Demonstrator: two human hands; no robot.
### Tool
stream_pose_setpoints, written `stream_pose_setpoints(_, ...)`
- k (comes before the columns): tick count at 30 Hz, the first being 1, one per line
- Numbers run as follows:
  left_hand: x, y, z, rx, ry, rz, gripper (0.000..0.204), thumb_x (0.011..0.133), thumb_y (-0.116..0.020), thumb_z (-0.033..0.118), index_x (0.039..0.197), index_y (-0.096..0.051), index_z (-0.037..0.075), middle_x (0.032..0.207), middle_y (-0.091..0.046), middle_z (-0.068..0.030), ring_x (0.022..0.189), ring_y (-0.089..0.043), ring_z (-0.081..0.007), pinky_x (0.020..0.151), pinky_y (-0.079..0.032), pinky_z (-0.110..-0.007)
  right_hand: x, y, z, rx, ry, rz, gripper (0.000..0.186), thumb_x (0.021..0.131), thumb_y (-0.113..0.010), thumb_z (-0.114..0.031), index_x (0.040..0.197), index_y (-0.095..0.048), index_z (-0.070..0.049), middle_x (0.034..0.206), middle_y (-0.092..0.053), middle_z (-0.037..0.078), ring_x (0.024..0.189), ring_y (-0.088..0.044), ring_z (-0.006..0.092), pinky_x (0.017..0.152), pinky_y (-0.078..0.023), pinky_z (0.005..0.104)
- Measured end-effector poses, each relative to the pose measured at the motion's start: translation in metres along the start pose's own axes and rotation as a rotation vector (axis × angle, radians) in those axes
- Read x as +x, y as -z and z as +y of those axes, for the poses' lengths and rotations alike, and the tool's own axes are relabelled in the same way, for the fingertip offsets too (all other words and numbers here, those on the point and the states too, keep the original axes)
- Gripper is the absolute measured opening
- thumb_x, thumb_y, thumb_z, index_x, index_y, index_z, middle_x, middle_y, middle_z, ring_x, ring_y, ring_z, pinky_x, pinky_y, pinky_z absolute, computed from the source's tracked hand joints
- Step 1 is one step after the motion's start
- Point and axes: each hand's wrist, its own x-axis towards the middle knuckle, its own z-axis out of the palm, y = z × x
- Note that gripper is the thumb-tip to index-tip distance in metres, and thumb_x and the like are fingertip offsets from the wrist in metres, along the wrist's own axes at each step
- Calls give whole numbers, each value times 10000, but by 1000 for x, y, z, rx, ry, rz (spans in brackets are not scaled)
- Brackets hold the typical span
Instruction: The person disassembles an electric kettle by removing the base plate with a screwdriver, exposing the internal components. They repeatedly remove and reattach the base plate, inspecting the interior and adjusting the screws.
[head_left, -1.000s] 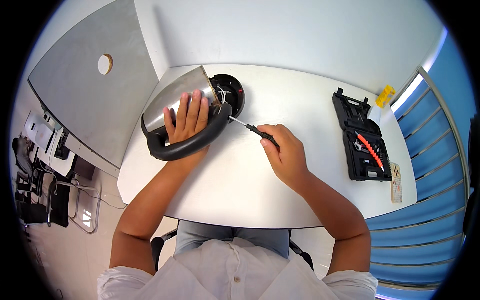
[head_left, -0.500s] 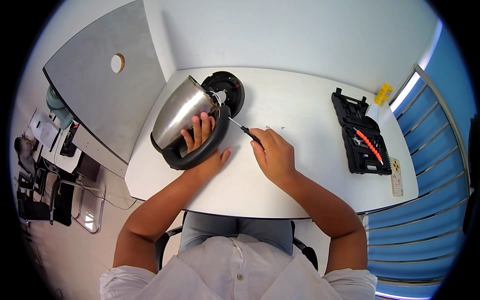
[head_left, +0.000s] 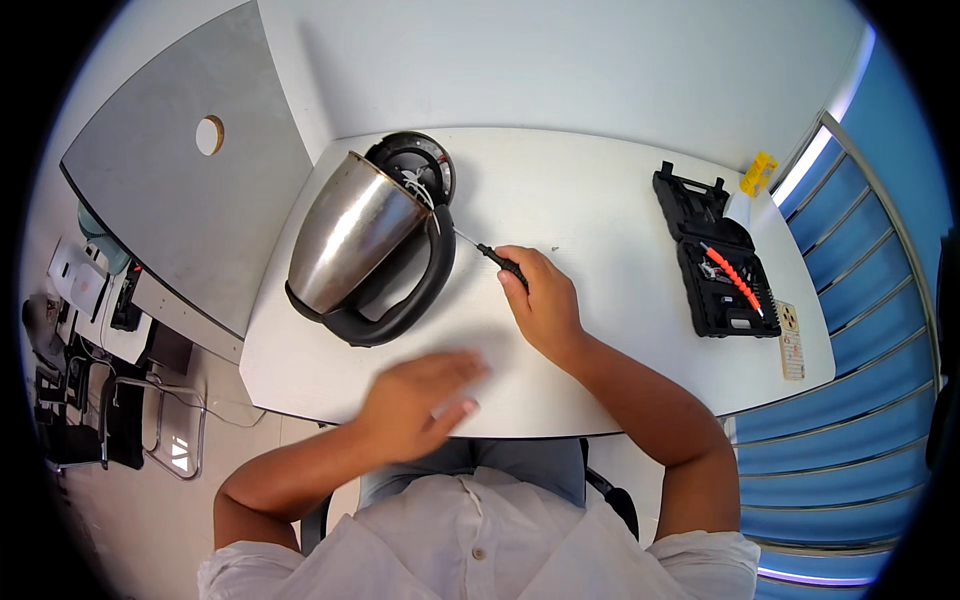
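Observation:
A steel kettle (head_left: pixel 340 235) lies on its side on the white table (head_left: pixel 640 380), black handle (head_left: pixel 434 265) facing me, beside its detached round black base (head_left: pixel 408 145), with white wires exposed between them. My right hand (head_left: pixel 540 300) holds a screwdriver (head_left: pixel 505 265) whose shaft reaches the kettle's handle near the wired end; exact tip contact is unclear. My left hand (head_left: pixel 420 395) is blurred, held below the kettle with fingers apart and nothing in them. A tiny metal piece (head_left: pixel 555 248) lies right of the screwdriver.
An open black tool case (head_left: pixel 730 310) with an orange flexible tool sits right, beside a yellow item (head_left: pixel 760 172) and cream strip (head_left: pixel 792 355). A grey partition (head_left: pixel 180 200) stands left, chairs (head_left: pixel 130 430) beyond it. A metal railing (head_left: pixel 900 290) borders the right.
My left hand has left the kettle and moved toward me. The kettle now shows its full side. My right hand still holds the screwdriver at the handle.

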Motion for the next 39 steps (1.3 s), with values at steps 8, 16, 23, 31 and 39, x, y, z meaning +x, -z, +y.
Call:
stream_pose_setpoints(8,43,-8,-54,441,324,119,538,744,-726,195,1194,-500,7,1079,-533,-147,989,-540,-328,812,-476,-409,13,3,27,76,-262,-187,223,906,-571,-143,1116,-570,-70,1012,-641,81,846,-622,241,743,-482,342)
stream_pose_setpoints(16,53,-31,-86,559,380,92,367,746,-711,222,971,-514,9,938,-540,-157,783,-611,-312,621,-533,-396,26,19,74,5,-250,-375,273,883,-576,-89,1156,-572,-82,995,-642,82,876,-597,221,801,-464,335)
stream_pose_setpoints(23,60,-29,-98,761,287,62,302,769,-686,206,937,-501,35,891,-519,-123,762,-610,-282,589,-548,-384,26,28,70,-85,-344,-363,235,876,-581,-102,1110,-593,-84,1002,-647,66,935,-591,236,807,-470,357)
stream_pose_setpoints(31,80,-10,-100,1125,172,-265,330,766,-692,286,919,-516,53,803,-567,-79,666,-620,-200,569,-518,-324,24,27,72,-82,-324,-302,191,875,-582,-115,1061,-605,-82,992,-648,56,925,-594,243,790,-470,353)
stream_pose_setpoints(39,74,-13,-112,1379,76,-250,244,774,-582,147,995,-562,44,769,-600,-58,641,-605,-168,566,-473,-301,22,25,71,-95,-309,-280,172,876,-577,-118,1041,-605,-79,957,-644,60,883,-598,249,756,-469,360)
